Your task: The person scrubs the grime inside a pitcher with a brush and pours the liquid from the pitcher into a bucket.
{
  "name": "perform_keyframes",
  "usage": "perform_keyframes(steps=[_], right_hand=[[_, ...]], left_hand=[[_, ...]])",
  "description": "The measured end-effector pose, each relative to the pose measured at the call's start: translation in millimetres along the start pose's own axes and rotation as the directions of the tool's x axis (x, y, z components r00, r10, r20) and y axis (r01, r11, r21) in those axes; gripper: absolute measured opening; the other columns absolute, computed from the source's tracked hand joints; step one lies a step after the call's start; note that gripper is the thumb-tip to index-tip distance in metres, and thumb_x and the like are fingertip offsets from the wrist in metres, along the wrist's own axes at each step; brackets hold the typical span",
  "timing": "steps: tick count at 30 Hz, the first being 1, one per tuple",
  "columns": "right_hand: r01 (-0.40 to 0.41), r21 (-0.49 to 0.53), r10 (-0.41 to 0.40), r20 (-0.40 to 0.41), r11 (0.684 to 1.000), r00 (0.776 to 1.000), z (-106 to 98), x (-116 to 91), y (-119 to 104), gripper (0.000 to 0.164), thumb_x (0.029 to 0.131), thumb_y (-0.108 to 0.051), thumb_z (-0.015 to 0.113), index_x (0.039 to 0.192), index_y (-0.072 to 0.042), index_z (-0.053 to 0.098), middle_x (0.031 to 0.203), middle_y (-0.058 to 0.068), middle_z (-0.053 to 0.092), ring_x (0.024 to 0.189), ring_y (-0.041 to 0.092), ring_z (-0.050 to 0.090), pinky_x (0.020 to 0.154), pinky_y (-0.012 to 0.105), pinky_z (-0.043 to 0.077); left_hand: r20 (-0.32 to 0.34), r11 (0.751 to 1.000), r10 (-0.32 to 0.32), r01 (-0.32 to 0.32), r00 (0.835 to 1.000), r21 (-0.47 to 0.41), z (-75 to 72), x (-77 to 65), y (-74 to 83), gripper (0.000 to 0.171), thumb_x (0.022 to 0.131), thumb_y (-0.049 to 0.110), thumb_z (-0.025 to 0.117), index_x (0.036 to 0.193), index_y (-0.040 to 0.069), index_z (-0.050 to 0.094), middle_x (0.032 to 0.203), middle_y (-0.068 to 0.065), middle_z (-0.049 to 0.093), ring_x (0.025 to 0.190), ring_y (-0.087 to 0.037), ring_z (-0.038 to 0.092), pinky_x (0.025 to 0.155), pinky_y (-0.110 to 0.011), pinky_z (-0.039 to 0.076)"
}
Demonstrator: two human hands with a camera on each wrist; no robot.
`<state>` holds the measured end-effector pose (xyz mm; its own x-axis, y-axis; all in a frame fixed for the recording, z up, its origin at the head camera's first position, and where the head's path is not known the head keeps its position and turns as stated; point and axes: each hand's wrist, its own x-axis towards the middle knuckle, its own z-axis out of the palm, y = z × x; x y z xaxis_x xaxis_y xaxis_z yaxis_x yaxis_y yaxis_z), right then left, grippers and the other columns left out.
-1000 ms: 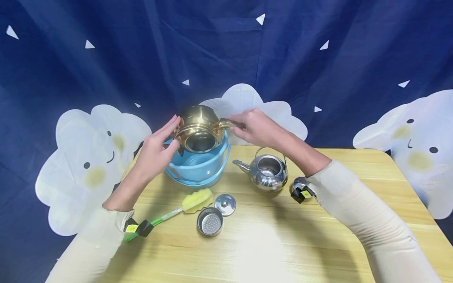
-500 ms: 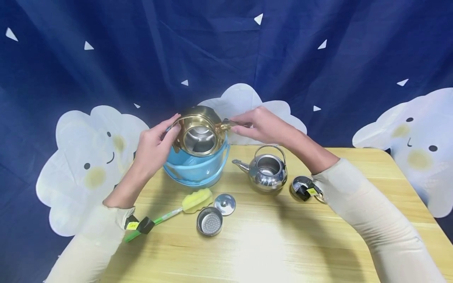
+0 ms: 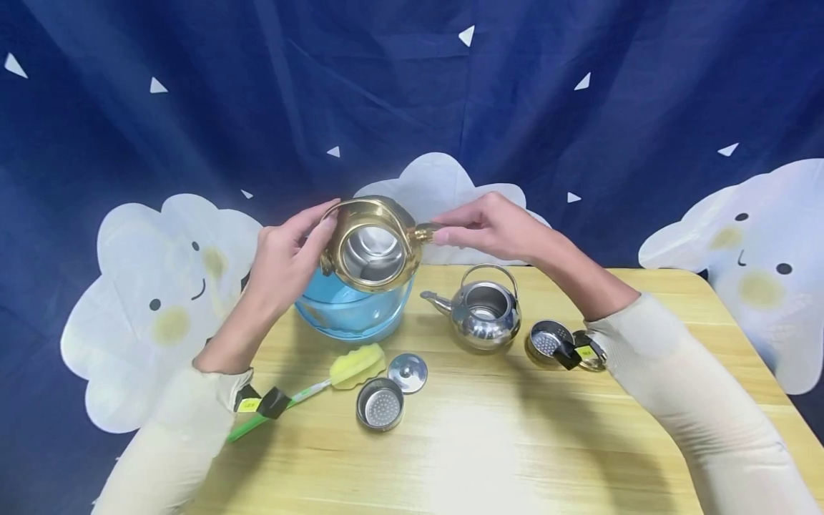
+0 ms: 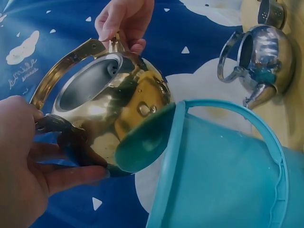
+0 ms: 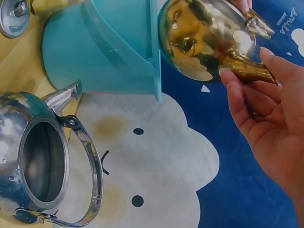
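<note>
A gold teapot (image 3: 375, 252) is held above the light-blue bucket (image 3: 350, 313), its lidless opening facing the head camera and its metal inside showing. My left hand (image 3: 283, 261) grips its left side, where the arched handle (image 4: 61, 69) joins the body. With thumb and fingers, my right hand (image 3: 498, 227) pinches the spout (image 5: 249, 69) on the opposite side. In the left wrist view the pot's underside overlaps the bucket's rim. To the right of the bucket a silver teapot (image 3: 487, 325) stands lidless on the table, handle raised.
In front of the bucket lie a yellow sponge brush (image 3: 356, 366) with a green handle, a metal strainer (image 3: 380, 406) and a silver lid (image 3: 408, 373). Another strainer (image 3: 547, 337) sits under my right wrist, beside a partly hidden gold lid (image 3: 590, 360). A blue curtain (image 3: 412, 86) hangs behind the table.
The gold teapot has turned so its opening faces up toward the head camera more, and it has shifted slightly right. My right hand has moved a little right with the spout.
</note>
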<state>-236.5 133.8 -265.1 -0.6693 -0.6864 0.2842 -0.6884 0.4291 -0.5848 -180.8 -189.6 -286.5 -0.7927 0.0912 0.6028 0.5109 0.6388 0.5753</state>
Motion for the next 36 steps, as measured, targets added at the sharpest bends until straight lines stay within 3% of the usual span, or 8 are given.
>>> perform_keyframes(steps=[4,9,17,20,25,32,36], right_hand=[[-0.020,0.029,0.020,0.004,0.999,1.000,-3,-5,-1,0.026,0.100,-0.023,0.070,0.125,-0.017,0.077,0.094,0.000,0.078,0.077,0.017,0.066,0.065,0.023,0.053],[-0.066,0.053,0.066,0.001,0.996,0.998,-7,-11,1,0.027,0.101,-0.025,0.069,0.123,-0.012,0.077,0.091,0.001,0.080,0.076,0.019,0.069,0.067,0.021,0.054],[-0.116,0.110,0.115,0.020,0.987,0.993,-10,-28,2,0.024,0.102,-0.022,0.067,0.120,-0.010,0.078,0.087,0.003,0.081,0.078,0.015,0.072,0.065,0.024,0.055],[-0.150,0.142,0.148,0.022,0.978,0.989,-10,-35,2,0.025,0.102,-0.020,0.067,0.121,-0.008,0.077,0.089,0.005,0.082,0.081,0.017,0.075,0.068,0.022,0.056],[-0.201,0.160,0.199,0.028,0.966,0.980,-10,-48,3,0.024,0.103,-0.023,0.066,0.118,-0.010,0.079,0.090,0.003,0.082,0.078,0.017,0.072,0.074,0.021,0.058],[-0.183,0.199,0.179,0.038,0.963,0.983,-7,-65,9,0.024,0.104,-0.018,0.064,0.118,-0.006,0.078,0.085,0.008,0.080,0.078,0.013,0.073,0.075,0.019,0.058],[-0.217,0.270,0.205,0.073,0.938,0.976,-3,-76,14,0.025,0.103,-0.014,0.063,0.119,0.001,0.076,0.073,0.001,0.075,0.091,0.015,0.080,0.084,0.019,0.061]], left_hand=[[-0.010,1.000,0.026,-0.026,1.000,0.002,1.9,2.3,4.4,0.031,0.105,0.030,0.060,0.131,0.020,0.073,0.114,0.000,0.080,0.084,-0.002,0.069,0.081,-0.005,0.052],[-0.018,1.000,0.028,-0.028,0.999,0.010,4.3,5.0,12.4,0.029,0.105,0.033,0.061,0.128,0.023,0.075,0.119,0.003,0.078,0.105,-0.005,0.073,0.089,-0.004,0.051],[0.019,1.000,0.018,-0.018,1.000,-0.008,8.5,5.1,25.7,0.027,0.105,0.030,0.061,0.127,0.024,0.076,0.111,-0.002,0.081,0.073,-0.012,0.066,0.069,-0.009,0.049],[0.042,1.000,0.013,-0.012,0.999,-0.011,11.4,4.0,28.8,0.027,0.105,0.029,0.061,0.126,0.022,0.076,0.109,-0.004,0.081,0.072,-0.015,0.066,0.068,-0.012,0.049],[0.080,1.000,-0.001,0.001,0.997,0.000,17.3,1.2,33.1,0.028,0.106,0.030,0.059,0.126,0.022,0.076,0.116,-0.003,0.079,0.084,-0.015,0.073,0.072,-0.018,0.053],[0.130,0.999,0.008,-0.003,0.991,-0.040,27.8,-4.9,38.7,0.027,0.105,0.024,0.059,0.125,0.020,0.077,0.090,-0.003,0.079,0.059,-0.015,0.055,0.051,-0.022,0.044],[0.191,0.996,-0.026,0.042,0.981,-0.081,34.9,-10.1,40.2,0.027,0.106,0.026,0.058,0.126,0.022,0.076,0.087,-0.003,0.077,0.053,-0.014,0.055,0.046,-0.026,0.050]])
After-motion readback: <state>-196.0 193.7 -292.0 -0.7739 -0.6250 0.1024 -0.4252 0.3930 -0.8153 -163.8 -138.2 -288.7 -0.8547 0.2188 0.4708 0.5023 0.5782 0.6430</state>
